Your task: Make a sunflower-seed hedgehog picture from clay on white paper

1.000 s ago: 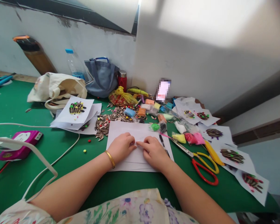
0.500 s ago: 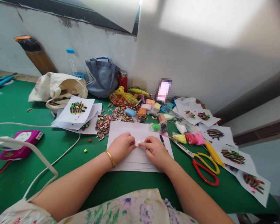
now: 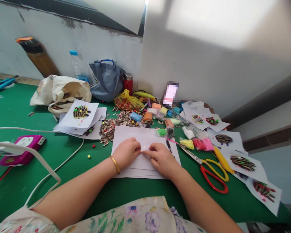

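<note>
My left hand point(image 3: 128, 151) rests on a stack of white paper point(image 3: 133, 173), its fingers curled and the thumb and forefinger pinched together. My right hand point(image 3: 163, 158) lies across from it on the same sheet, fingers bent, with the forefinger reaching to the left fingertips. The fingertips of both hands meet over the paper. A small whitish patch point(image 3: 145, 148) shows just behind them; whatever is between the fingers is too small to make out. Beside my right hand a black pen point(image 3: 169, 146) lies on the paper.
Scissors point(image 3: 200, 161) and a yellow craft knife point(image 3: 222, 159) lie at the right. Bagged coloured clay point(image 3: 187, 144) and a heap of sunflower seeds point(image 3: 113, 126) sit behind the paper. Seed pictures point(image 3: 242, 162) line the right edge. A white cable point(image 3: 70, 157) crosses at left.
The white bit at my fingertips shows less clearly now, and my right hand has shifted very slightly. The left hand stays almost in place.
</note>
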`<state>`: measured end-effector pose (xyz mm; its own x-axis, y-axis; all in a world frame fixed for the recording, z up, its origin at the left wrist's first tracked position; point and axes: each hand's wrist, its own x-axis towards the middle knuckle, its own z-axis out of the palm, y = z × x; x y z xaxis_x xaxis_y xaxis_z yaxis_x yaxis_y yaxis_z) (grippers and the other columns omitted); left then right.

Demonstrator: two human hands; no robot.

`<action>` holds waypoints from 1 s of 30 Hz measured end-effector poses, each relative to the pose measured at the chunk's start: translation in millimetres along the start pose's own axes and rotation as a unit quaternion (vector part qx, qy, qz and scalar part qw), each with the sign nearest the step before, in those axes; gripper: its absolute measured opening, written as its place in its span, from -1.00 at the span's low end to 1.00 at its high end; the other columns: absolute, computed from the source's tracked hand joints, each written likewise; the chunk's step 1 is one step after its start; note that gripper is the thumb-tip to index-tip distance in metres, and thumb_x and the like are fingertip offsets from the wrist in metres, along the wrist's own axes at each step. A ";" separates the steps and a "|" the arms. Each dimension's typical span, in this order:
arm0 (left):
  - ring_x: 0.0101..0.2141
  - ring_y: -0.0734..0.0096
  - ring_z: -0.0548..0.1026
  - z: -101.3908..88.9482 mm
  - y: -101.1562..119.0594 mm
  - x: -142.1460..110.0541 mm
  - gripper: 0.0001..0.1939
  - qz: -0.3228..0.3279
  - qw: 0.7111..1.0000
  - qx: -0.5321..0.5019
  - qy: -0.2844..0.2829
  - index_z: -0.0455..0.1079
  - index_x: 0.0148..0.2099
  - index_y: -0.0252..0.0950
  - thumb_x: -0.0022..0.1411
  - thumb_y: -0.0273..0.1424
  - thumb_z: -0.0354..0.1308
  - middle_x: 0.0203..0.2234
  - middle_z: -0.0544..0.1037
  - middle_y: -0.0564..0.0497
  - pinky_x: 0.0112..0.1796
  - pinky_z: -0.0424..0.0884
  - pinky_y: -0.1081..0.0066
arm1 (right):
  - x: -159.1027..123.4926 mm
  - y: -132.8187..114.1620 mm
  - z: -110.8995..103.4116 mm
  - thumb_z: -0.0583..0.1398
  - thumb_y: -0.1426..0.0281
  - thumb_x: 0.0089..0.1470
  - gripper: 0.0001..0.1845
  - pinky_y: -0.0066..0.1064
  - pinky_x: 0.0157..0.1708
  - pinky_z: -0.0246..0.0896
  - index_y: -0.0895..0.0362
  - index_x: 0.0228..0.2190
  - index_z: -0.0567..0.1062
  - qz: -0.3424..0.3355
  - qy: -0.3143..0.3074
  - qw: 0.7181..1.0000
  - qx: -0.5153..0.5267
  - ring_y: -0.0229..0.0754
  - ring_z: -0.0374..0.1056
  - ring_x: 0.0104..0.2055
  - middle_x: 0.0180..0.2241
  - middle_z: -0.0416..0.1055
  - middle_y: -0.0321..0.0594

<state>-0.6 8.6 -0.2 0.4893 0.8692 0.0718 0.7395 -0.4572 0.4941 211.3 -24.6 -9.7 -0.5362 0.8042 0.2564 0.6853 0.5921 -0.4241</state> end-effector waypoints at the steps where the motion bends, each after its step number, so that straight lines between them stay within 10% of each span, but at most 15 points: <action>1: -0.26 0.31 0.44 -0.2 0.2 0.1 -0.91 -0.001 1.000 -0.001 0.000 0.50 -0.32 -0.29 0.20 -0.43 0.17 -0.36 0.48 -0.03 -0.22 0.32 0.38 | 0.0 -0.5 -0.2 0.16 0.59 0.06 -0.50 -0.22 -0.04 0.22 -0.07 -0.01 0.53 -0.003 -0.005 1.000 -0.008 -0.09 0.22 -0.11 -0.17 0.33 -0.13; 30: -0.26 0.27 0.45 -15.7 -12.5 4.1 -0.96 0.009 0.999 0.031 -0.036 0.52 -0.36 -0.21 0.07 -0.39 0.28 -0.36 0.48 0.01 -0.24 0.30 0.36 | 29.5 -8.7 -2.1 0.28 0.47 0.05 -0.86 -0.39 -0.30 0.12 0.10 -0.36 0.40 0.103 -0.043 0.993 0.024 -0.20 0.26 -0.29 -0.34 0.36 -0.28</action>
<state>-15.2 20.9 7.5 0.5341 0.8453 0.0163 0.7558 -0.4861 0.4388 190.6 -5.9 3.4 -0.4287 0.8994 0.0852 0.7617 0.4105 -0.5012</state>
